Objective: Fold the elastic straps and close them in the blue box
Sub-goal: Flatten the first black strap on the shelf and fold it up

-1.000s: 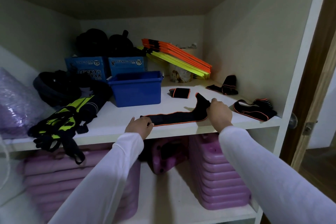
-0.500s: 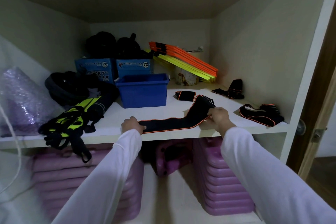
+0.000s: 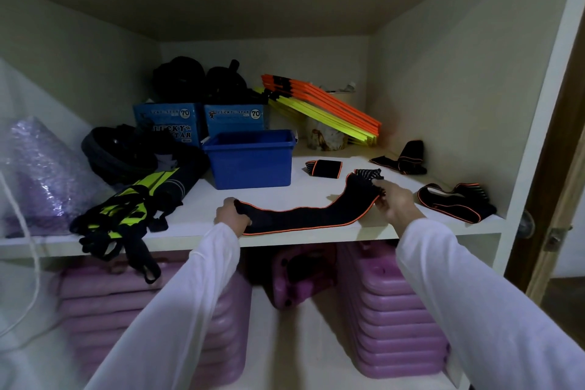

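Two hands worked one black elastic strap with orange edging (image 3: 304, 217), which lay stretched along the near edge of the white shelf (image 3: 316, 193). The left hand (image 3: 230, 217) gripped the strap's left end, fingers curled around the fabric. The right hand (image 3: 394, 199) pinched the strap near its right end, where the fabric rose and bent toward the far side; the exact placement of the individual fingers there could not be told. Both arms wore white sleeves (image 3: 177, 310). An open blue box (image 3: 251, 158) stood on the shelf beyond the strap's left half, apart from it, and its visible interior showed no straps. A small folded strap (image 3: 323, 168) lay just right of the box. A loose strap (image 3: 402, 159) lay farther right against the side wall, and another loose strap (image 3: 456, 201) lay at the near right of the shelf, apart from the right hand. Left of the box lay black and neon-yellow vests (image 3: 126, 209), partly hanging over the shelf edge, and a dark round item behind them. Two blue Lucky Star cartons (image 3: 202, 119) stood at the far side, with orange and yellow flat bars (image 3: 326, 108) leaning to their right. Stacked purple cases (image 3: 392, 320) filled the lower shelf.
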A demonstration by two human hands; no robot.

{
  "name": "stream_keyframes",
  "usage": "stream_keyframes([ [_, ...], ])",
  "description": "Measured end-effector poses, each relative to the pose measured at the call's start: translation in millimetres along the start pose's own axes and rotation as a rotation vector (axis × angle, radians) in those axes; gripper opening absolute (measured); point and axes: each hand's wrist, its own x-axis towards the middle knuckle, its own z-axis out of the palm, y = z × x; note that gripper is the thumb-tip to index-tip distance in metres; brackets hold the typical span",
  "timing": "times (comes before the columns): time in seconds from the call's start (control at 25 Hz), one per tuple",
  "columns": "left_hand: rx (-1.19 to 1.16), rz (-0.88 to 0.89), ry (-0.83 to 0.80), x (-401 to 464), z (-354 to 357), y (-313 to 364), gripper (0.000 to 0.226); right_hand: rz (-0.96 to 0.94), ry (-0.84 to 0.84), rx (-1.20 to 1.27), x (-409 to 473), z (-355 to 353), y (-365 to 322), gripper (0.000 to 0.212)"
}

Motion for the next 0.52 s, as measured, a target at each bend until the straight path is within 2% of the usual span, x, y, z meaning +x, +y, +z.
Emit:
stream_keyframes([
  [0.12, -0.14, 0.065, 0.085, -1.3, -9.3, -6.2, 0.062, -0.048, -0.034, -0.099, 6.8, -1.4, -2.0, 0.027],
  [0.32, -0.193, 0.132, 0.261, -1.7, -29.9, -9.1, 0.061, -0.125, -0.145, -0.372, 16.4, -2.6, 2.8, 0.018],
  [0.44, -0.192, 0.132, 0.275, -2.2, -37.2, -11.3, 0.058, -0.113, -0.16, -0.546, 18.1, -3.6, 9.1, 0.016],
  [0.52, -0.113, 0.159, 0.248, -1.6, -38.9, -15.8, 0.058, -0.131, -0.122, -0.636, 18.5, -4.4, 12.8, 0.034],
])
